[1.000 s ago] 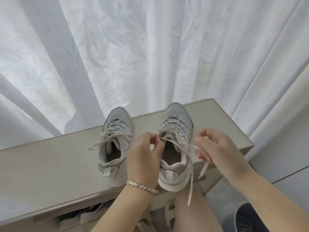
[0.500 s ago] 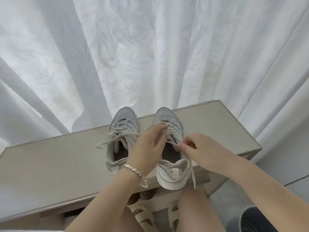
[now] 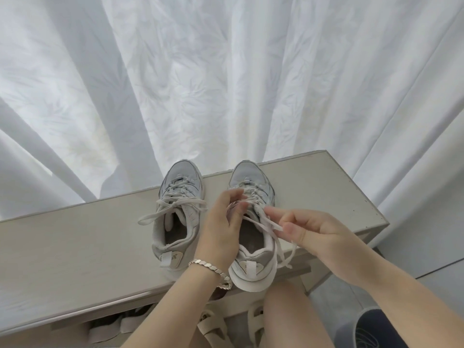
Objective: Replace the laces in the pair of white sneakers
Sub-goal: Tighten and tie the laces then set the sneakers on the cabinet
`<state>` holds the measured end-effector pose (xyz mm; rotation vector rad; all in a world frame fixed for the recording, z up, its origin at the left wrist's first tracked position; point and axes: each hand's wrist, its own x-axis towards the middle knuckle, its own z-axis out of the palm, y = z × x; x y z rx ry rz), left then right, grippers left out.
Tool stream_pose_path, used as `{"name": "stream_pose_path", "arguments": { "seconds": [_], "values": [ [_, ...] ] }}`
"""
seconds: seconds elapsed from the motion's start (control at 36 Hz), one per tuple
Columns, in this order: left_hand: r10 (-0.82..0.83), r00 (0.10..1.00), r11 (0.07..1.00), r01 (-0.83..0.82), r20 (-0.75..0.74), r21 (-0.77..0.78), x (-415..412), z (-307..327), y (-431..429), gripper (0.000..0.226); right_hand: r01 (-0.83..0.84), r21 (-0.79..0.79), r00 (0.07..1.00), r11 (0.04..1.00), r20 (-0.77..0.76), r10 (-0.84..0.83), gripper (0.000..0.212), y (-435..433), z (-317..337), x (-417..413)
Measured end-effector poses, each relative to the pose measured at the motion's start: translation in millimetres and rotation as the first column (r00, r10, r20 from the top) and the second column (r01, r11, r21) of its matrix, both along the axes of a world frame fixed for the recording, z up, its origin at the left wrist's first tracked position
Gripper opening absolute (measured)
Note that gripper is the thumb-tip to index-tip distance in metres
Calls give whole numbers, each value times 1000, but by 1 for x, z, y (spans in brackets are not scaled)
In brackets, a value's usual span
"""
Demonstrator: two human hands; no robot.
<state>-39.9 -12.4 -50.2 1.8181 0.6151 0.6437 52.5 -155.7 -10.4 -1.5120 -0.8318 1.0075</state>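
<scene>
1. Hands: right hand (image 3: 324, 237) pinches the lace (image 3: 270, 224) end between thumb and finger; left hand (image 3: 221, 227) grips the lace crossings just beyond.
2. Sneaker (image 3: 247, 280) lies under both sets of fingers, its heel overhanging the bench (image 3: 75, 252) edge.
3. Risk, judged: a hard pull could tip it off the bench or jam the lace in an eyelet.
4. Count: two sneakers, two laces, both threaded. The second sneaker (image 3: 180, 177) stands left of the left fingers.

A white sheer curtain (image 3: 226, 84) with a faint leaf pattern hangs in deep folds behind a pale, wood-grained shoe cabinet (image 3: 75, 247). Its right top edge shows small dark specks. In the shaded shelf under the front edge lie light-coloured shoes (image 3: 110, 327). Beige strapped sandals (image 3: 213, 327) stand below. A dark navy item (image 3: 374, 330) sits at lower right on the grey floor (image 3: 439, 285). A silver link bracelet (image 3: 213, 271) circles a wrist.
</scene>
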Motion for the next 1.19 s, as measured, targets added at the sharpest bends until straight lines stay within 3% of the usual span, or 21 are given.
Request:
{"name": "stream_pose_path", "arguments": {
  "seconds": [0.11, 0.19, 0.25, 0.31, 0.36, 0.47, 0.56, 0.64, 0.69, 0.86, 0.94, 1.0, 1.06, 1.14, 1.19],
  "values": [
    [1, 1000, 1000, -1, 21, -13, 0, -1, -2, 21, -58, 49, 994, 997, -94, 62, 21, -2, -1, 3],
    [7, 1000, 1000, -6, 29, -17, 0, 0, -4, 20, 19, 121, 935, 992, -352, 25, 36, -2, -5, 6],
    [-40, 999, 999, 41, 22, -31, -3, 3, -2, 23, 79, 105, 922, 991, -387, -32, 26, -2, -4, 4],
    [-128, 991, 992, 128, -26, 9, -10, 6, 2, 31, 123, 11, 950, 992, -290, -115, 23, -1, -4, 4],
    [-186, 973, 963, 209, -137, 172, -18, 10, 6, 35, 138, -113, 988, 984, -57, -145, 26, 0, -3, 4],
    [-113, 931, 805, 290, -347, 518, -24, 22, 12, 23, 169, -297, 938, 940, 342, -61, 37, 0, 9, 2],
    [-29, 931, 638, 297, -363, 710, -18, 28, 15, 6, 181, -262, 896, 948, 441, -50, 42, -3, 14, 1],
    [-9, 947, 510, 280, -320, 814, -10, 27, 18, 20, 233, -119, 859, 965, 490, -147, 39, -6, 20, -1],
    [-54, 952, 507, 286, -301, 813, -7, 26, 17, 25, 208, -2, 890, 978, 414, -189, 41, -6, 24, -1],
    [-131, 944, 868, 256, -302, 425, -8, 31, 8, 25, 48, 216, 999, 975, 6, -51, 42, 3, 30, 13],
    [-146, 976, 987, 154, -160, 42, -5, 51, 6, 26, 109, 292, 980, 950, -193, -53, 36, 19, 38, 15],
    [-93, 994, 976, 79, -59, -201, -2, 63, 12, 31, 156, 300, 976, 941, -191, -101, 35, 27, 45, 18],
    [-82, 996, 900, 94, 48, -426, 1, 75, 19, 36, 232, 307, 969, 923, -151, -193, 36, 35, 54, 21],
    [-39, 992, 825, 101, 123, -555, 7, 97, 24, 39, 406, 252, 911, 878, -30, -412, 29, 51, 60, 29],
    [25, 986, 798, 80, 165, -597, 14, 111, 27, 40, 456, 200, 855, 867, 172, -490, 18, 61, 56, 35]
  ]
}}
